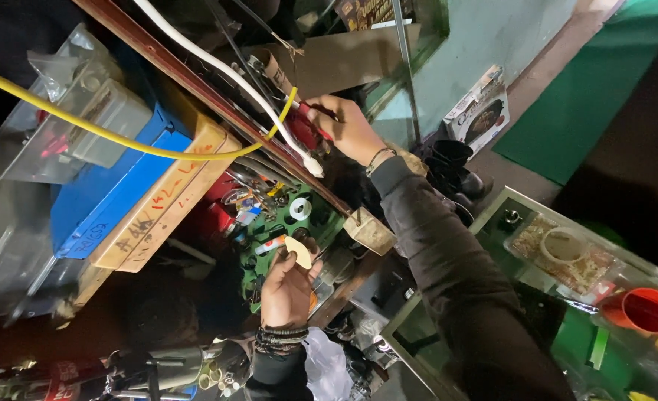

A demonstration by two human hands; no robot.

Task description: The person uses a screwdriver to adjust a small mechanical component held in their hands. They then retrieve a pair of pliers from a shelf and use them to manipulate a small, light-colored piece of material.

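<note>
My right hand (347,128) reaches up to a dark wooden shelf edge (195,82) and grips a red-handled tool (308,128), right beside the end of a white cable (310,165) and a yellow wire (121,137). Its arm is in a dark sleeve, with a thin bracelet at the wrist. My left hand (284,291), wearing several dark bead bracelets, pinches a small cream crescent-shaped piece (299,251) in front of a green tray (321,223) of small parts and tools.
A blue box (106,193) and a tan wooden box (173,197) sit on the shelf beside clear plastic containers (84,119). A glass-topped case (529,245) holds an orange cup (644,308). Dark shoes (455,167) and a green mat (596,82) lie on the floor.
</note>
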